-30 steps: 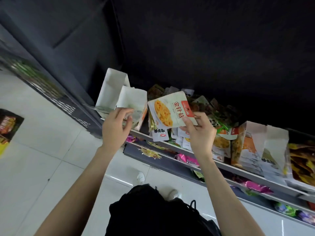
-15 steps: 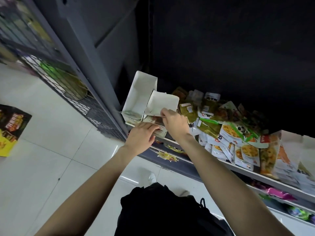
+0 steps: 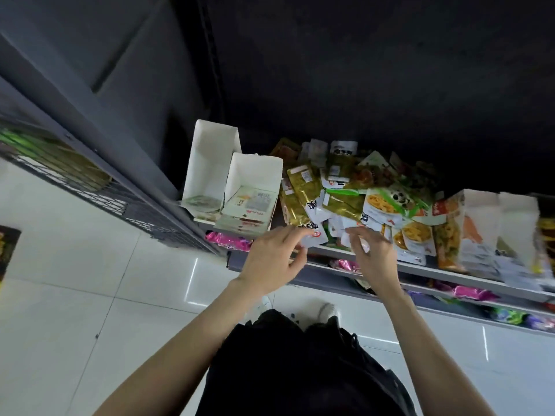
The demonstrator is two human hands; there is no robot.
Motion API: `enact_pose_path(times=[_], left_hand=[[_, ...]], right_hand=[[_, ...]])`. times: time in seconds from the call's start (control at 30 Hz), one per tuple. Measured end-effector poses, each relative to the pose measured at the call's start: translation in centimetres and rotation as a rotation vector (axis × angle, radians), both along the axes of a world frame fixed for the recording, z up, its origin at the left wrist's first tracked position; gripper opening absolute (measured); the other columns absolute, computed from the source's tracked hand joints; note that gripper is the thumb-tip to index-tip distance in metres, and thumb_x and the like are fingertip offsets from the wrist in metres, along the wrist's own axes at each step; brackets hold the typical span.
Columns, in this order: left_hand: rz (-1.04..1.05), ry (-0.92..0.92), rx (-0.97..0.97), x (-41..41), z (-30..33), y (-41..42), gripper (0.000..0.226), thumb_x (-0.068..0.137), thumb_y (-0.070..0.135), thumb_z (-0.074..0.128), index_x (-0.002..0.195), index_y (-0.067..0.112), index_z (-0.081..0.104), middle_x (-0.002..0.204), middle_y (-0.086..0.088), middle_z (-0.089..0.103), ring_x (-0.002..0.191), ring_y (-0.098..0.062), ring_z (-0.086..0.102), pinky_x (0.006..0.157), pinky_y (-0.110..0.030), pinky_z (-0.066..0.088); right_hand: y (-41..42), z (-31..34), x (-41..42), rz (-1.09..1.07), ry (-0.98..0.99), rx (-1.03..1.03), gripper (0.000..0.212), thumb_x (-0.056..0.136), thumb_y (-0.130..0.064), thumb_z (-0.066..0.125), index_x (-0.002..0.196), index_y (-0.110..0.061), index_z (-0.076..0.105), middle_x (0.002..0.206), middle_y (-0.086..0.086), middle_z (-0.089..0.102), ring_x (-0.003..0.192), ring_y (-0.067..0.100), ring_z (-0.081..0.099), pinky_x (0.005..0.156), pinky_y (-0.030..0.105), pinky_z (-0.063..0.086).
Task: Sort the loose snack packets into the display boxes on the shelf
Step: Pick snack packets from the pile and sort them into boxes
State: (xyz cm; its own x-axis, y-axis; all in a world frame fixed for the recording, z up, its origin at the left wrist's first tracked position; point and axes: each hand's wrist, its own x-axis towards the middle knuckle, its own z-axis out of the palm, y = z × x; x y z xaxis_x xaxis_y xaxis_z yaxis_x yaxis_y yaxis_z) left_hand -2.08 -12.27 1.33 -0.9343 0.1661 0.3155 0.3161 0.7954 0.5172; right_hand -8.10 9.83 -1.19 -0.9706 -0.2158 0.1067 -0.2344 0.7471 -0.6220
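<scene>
We are reaching both hands to the shelf edge [image 3: 450, 274]: our left hand [image 3: 271, 261] seems to be pinching a gold packet [image 3: 303, 202], our right hand [image 3: 374, 255] hovering loosely curled, holding nothing, right of the white display box [image 3: 255, 175].

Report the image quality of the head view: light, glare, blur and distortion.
Head view: the shelf back is almost black, while the floor tiles are bright with streaks of glare; wide-angle distortion bends the shelf edge; the display boxes at the right edge are smeared by blur; the left hand and right hand are slightly soft; the loose snack packets in the middle are fairly sharp.
</scene>
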Motion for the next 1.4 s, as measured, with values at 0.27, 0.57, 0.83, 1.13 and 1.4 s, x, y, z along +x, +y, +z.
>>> enact_pose_path(times=[0.27, 0.57, 0.83, 1.13, 1.4], left_hand=[[0.101, -0.421, 0.232, -6.5, -4.2, 10.4, 0.022, 0.091, 0.023, 0.058, 0.111, 0.014, 0.059, 0.100, 0.003, 0.066, 0.089, -0.010, 0.061, 0.073, -0.030, 0.054], [0.396, -0.773, 0.359, -12.6, -4.2, 15.4, 0.040, 0.095, 0.032, 0.052, 0.129, 0.011, 0.050, 0.117, 0.001, 0.061, 0.106, -0.020, 0.059, 0.081, -0.024, 0.041], [0.432, -1.021, 0.816, -10.3, -4.0, 14.0, 0.030, 0.086, 0.018, 0.067, 0.114, 0.008, 0.062, 0.109, -0.005, 0.068, 0.096, -0.018, 0.064, 0.062, -0.017, 0.049], [0.083, -0.705, 0.328, -6.6, 2.9, 6.5, 0.034, 0.088, 0.021, 0.066, 0.120, 0.019, 0.058, 0.112, 0.010, 0.065, 0.100, -0.007, 0.063, 0.078, -0.021, 0.052], [0.562, 0.032, 0.198, -4.6, 5.1, -4.3, 0.046, 0.086, 0.026, 0.067, 0.128, 0.016, 0.050, 0.118, 0.003, 0.059, 0.103, -0.005, 0.055, 0.083, -0.021, 0.045]], right_hand=[[9.1, -0.9, -3.5, -0.361, -0.138, 0.072, 0.014, 0.090, -0.011, 0.060, 0.101, -0.006, 0.069, 0.087, 0.012, 0.072, 0.076, 0.027, 0.068, 0.058, 0.022, 0.039], [8.4, -2.1, -9.9, -0.757, -0.799, -0.485, 0.016, 0.086, -0.014, 0.069, 0.098, -0.004, 0.069, 0.073, 0.005, 0.064, 0.042, 0.006, 0.053, 0.036, 0.011, 0.037], [10.1, 0.0, -2.8, -0.565, -1.136, -0.896, 0.004, 0.085, 0.003, 0.064, 0.085, -0.002, 0.063, 0.061, 0.009, 0.061, 0.046, 0.013, 0.055, 0.048, 0.022, 0.050], [6.0, 3.0, -3.6, -0.259, -0.746, -0.652, 0.042, 0.085, -0.020, 0.070, 0.122, -0.014, 0.050, 0.107, 0.000, 0.068, 0.095, 0.012, 0.066, 0.080, 0.031, 0.056], [-6.0, 8.7, -5.5, 0.030, -0.103, -0.480, 0.011, 0.091, -0.018, 0.064, 0.099, -0.019, 0.057, 0.083, -0.012, 0.067, 0.071, 0.009, 0.070, 0.056, 0.023, 0.056]])
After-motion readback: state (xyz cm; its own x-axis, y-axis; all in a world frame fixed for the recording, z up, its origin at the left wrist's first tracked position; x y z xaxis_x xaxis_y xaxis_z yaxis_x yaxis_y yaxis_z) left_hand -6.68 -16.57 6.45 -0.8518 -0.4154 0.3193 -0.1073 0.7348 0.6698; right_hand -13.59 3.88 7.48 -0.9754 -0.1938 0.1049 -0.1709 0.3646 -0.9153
